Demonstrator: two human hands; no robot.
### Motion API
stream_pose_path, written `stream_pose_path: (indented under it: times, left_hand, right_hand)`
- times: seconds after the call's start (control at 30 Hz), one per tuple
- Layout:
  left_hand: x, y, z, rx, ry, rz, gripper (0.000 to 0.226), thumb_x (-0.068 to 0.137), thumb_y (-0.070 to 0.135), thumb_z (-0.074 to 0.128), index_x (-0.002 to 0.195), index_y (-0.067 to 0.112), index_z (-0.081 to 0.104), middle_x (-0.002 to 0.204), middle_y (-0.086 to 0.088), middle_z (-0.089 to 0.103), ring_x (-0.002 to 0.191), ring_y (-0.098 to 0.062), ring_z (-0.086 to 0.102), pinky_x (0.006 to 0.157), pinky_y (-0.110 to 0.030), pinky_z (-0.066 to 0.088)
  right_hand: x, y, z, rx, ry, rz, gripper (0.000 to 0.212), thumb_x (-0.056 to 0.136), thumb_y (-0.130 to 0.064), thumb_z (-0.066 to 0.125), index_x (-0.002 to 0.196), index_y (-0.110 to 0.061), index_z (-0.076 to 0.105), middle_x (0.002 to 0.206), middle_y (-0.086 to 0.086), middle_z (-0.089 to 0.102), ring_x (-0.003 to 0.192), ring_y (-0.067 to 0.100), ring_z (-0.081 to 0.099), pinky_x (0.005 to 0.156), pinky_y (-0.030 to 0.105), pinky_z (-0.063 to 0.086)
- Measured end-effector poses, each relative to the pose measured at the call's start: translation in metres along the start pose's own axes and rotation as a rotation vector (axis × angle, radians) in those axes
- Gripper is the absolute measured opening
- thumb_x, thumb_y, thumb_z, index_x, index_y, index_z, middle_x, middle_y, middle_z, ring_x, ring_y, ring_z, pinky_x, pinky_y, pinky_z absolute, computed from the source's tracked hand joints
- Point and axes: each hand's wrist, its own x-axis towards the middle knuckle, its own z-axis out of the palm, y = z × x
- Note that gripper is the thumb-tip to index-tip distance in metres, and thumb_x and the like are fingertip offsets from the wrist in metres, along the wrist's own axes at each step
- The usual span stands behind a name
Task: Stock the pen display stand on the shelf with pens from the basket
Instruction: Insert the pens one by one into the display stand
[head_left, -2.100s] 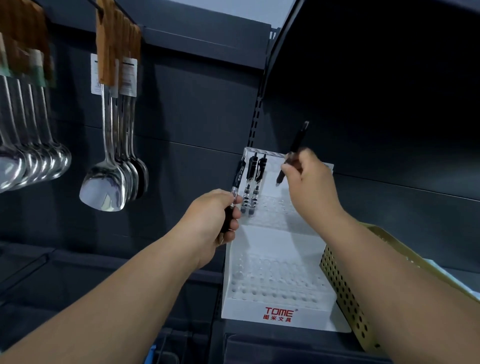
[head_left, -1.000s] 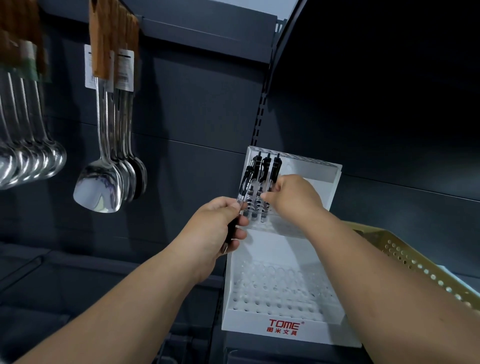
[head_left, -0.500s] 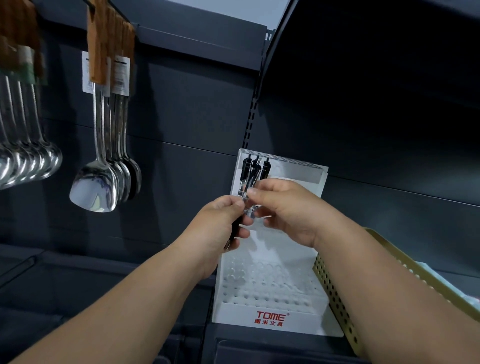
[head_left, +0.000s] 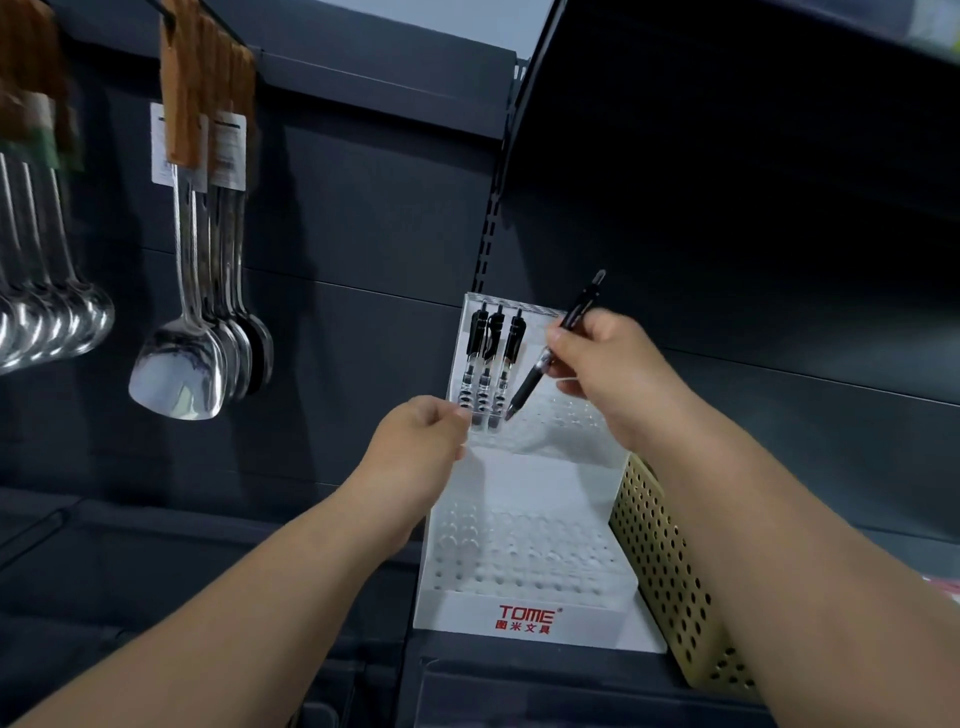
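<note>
The white pen display stand (head_left: 524, 618) is showing the brand "TOME" in red capitals on its front lip, with a row of red Chinese characters directly beneath. White tags (head_left: 227, 150) on the hanging utensils are carrying print too small to read.

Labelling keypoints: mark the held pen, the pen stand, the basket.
held pen (head_left: 530, 383), head view, dark grip section.
pen stand (head_left: 524, 618), head view, front lip at logo.
basket (head_left: 670, 571), head view, perforated side wall.

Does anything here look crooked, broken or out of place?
Nothing stands out. Three pens stand upright in the back-left corner of the white display stand; the right hand holds a fourth pen tilted, tip down beside them. The left hand rests at the stand's edge.
</note>
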Motion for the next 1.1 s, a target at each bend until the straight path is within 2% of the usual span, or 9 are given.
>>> stream_pose_path:
  times: [0.1,0.13,0.2,0.3,0.47,0.6,0.8,0.97,1.1]
  left_hand:
    - [-0.003,-0.002,-0.003,0.132,0.045,0.086,0.017,0.097,0.031,0.051,0.104,0.020,0.061,0.091,0.004,0.063,0.077,-0.009,0.057,0.064,-0.019,0.045]
    - [-0.004,-0.004,-0.003,0.171,0.044,0.109,0.019,0.097,0.032,0.052,0.109,0.020,0.060,0.095,0.007,0.063,0.080,-0.006,0.058,0.063,-0.018,0.043]
    - [-0.004,-0.010,-0.004,0.247,0.030,0.149,0.029,0.096,0.034,0.052,0.121,0.021,0.057,0.105,0.010,0.062,0.092,-0.003,0.058,0.071,-0.019,0.043]
    - [-0.003,-0.019,-0.004,0.415,0.007,0.215,0.039,0.096,0.034,0.052,0.133,0.021,0.050,0.121,0.007,0.055,0.103,-0.006,0.055,0.085,-0.023,0.043]
    - [-0.003,-0.023,-0.005,0.636,0.045,0.360,0.044,0.095,0.034,0.051,0.139,0.028,0.043,0.129,0.007,0.047,0.103,-0.004,0.049,0.089,-0.020,0.039]
    - [-0.002,-0.024,-0.007,0.726,0.078,0.463,0.053,0.096,0.034,0.050,0.145,0.030,0.032,0.130,0.009,0.043,0.115,-0.007,0.047,0.094,-0.023,0.042]
    - [-0.002,-0.024,-0.006,0.803,0.078,0.498,0.060,0.096,0.036,0.048,0.150,0.031,0.023,0.134,0.010,0.034,0.119,-0.009,0.041,0.096,-0.022,0.040]
    - [-0.003,-0.022,-0.008,0.836,0.066,0.511,0.060,0.096,0.037,0.048,0.150,0.030,0.021,0.139,0.009,0.032,0.125,-0.009,0.038,0.099,-0.023,0.038]
    - [-0.005,-0.019,-0.008,0.894,0.050,0.531,0.062,0.096,0.037,0.048,0.150,0.028,0.020,0.142,0.008,0.032,0.128,-0.011,0.036,0.102,-0.023,0.035]
  right_hand:
    - [0.015,0.003,-0.005,-0.122,0.123,-0.082,0.007,0.097,-0.020,0.055,0.094,-0.018,0.061,0.098,0.010,0.067,0.086,0.021,0.066,0.083,0.040,0.055]
    - [0.020,0.004,-0.005,-0.160,0.152,-0.097,0.009,0.097,-0.020,0.056,0.098,-0.014,0.062,0.102,0.013,0.067,0.090,0.026,0.067,0.086,0.043,0.054]
    - [0.030,0.008,-0.003,-0.248,0.184,-0.121,0.017,0.097,-0.021,0.056,0.105,-0.006,0.059,0.104,0.015,0.064,0.095,0.031,0.065,0.083,0.044,0.054]
    - [0.042,0.016,0.003,-0.379,0.194,-0.143,0.020,0.096,-0.023,0.057,0.101,-0.004,0.054,0.100,0.013,0.062,0.092,0.029,0.063,0.073,0.036,0.050]
    - [0.056,0.021,0.011,-0.416,0.209,-0.136,0.020,0.095,-0.028,0.057,0.098,-0.008,0.054,0.093,0.009,0.063,0.090,0.028,0.060,0.076,0.040,0.049]
    - [0.056,0.020,0.016,-0.424,0.169,-0.168,0.021,0.096,-0.026,0.057,0.094,-0.006,0.051,0.083,0.005,0.056,0.072,0.021,0.052,0.059,0.031,0.040]
    - [0.055,0.030,0.022,-0.449,0.104,-0.131,0.019,0.096,-0.023,0.058,0.088,-0.009,0.049,0.072,0.001,0.047,0.060,0.016,0.044,0.050,0.027,0.033]
    - [0.051,0.039,0.027,-0.490,0.049,-0.078,0.018,0.092,-0.023,0.063,0.089,-0.006,0.057,0.073,0.003,0.056,0.061,0.016,0.052,0.056,0.029,0.041]
    - [0.049,0.045,0.033,-0.608,0.083,-0.061,0.022,0.091,-0.027,0.064,0.087,-0.010,0.051,0.077,0.003,0.057,0.068,0.021,0.054,0.058,0.032,0.041]
